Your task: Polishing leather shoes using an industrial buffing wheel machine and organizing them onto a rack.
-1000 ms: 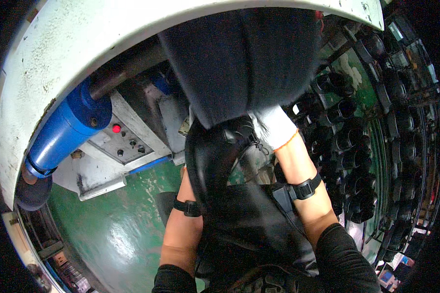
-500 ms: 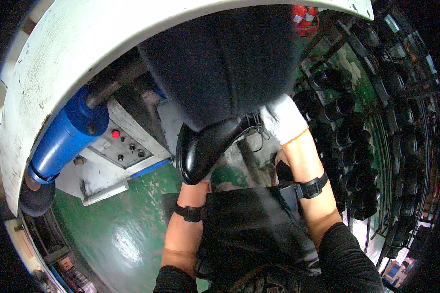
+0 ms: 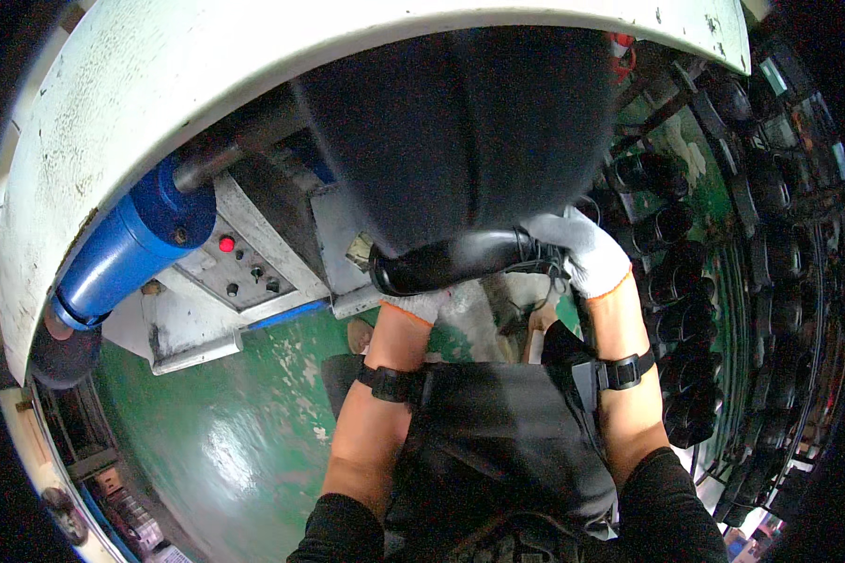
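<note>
A black leather boot [image 3: 455,261] is held level in front of me, sole edge facing down and toe to the left. My left hand [image 3: 413,305] in a white glove grips it from below near the toe; most of that hand is hidden by the boot. My right hand [image 3: 582,251], also gloved in white, clasps the laced heel end. Just above the boot hangs a large dark rounded machine part [image 3: 460,131]. Both wrists wear black straps, and a black apron [image 3: 498,450] covers my lap.
A big white curved machine housing [image 3: 160,113] arches overhead, with a blue cylinder [image 3: 127,249] and a grey control panel with a red button [image 3: 244,267] at the left. Racks of several black boots [image 3: 685,281] fill the right side. The floor [image 3: 216,432] is green.
The boot has swung from hanging toe-down to lying level and has risen toward the dark machine part. Both hands have moved up with it.
</note>
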Action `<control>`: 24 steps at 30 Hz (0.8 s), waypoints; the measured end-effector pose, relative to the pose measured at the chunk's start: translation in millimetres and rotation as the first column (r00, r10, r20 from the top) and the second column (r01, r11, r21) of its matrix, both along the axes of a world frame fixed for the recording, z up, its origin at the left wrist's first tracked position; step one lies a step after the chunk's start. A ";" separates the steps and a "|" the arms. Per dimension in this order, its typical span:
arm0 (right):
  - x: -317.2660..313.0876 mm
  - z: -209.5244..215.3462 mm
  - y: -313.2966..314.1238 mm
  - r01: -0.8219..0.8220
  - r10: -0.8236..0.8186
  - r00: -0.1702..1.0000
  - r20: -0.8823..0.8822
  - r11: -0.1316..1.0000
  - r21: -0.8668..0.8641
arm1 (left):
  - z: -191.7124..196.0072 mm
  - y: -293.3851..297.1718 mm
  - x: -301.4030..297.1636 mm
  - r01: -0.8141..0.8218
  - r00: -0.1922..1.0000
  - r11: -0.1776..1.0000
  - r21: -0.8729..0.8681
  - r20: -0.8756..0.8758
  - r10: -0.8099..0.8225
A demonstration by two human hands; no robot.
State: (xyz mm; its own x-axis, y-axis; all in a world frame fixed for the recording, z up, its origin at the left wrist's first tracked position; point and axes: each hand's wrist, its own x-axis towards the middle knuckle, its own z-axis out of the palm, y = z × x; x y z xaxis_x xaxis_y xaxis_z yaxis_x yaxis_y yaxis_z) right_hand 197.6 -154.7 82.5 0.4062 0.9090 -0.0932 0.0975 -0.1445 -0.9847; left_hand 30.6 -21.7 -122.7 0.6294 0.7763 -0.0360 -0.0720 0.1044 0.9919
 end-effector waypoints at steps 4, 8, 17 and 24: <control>-18.6 14.1 0.7 0.067 -0.097 0.909 -0.405 0.994 -0.089 | 41.6 0.5 14.1 0.425 0.736 0.657 -0.622 0.660 0.149; -16.2 5.9 -5.4 -0.256 0.255 0.960 0.113 0.967 -0.007 | 71.6 10.0 2.4 0.321 0.900 0.831 -0.455 0.421 -0.117; -37.5 -15.7 -0.8 -0.340 0.185 0.777 0.602 0.928 0.154 | 97.7 37.4 -12.1 0.224 0.810 0.764 -0.605 0.552 0.199; -84.7 -6.7 36.5 0.061 0.020 0.801 -0.598 0.992 0.114 | 126.4 43.2 -22.0 0.086 0.765 0.892 -0.445 0.603 0.227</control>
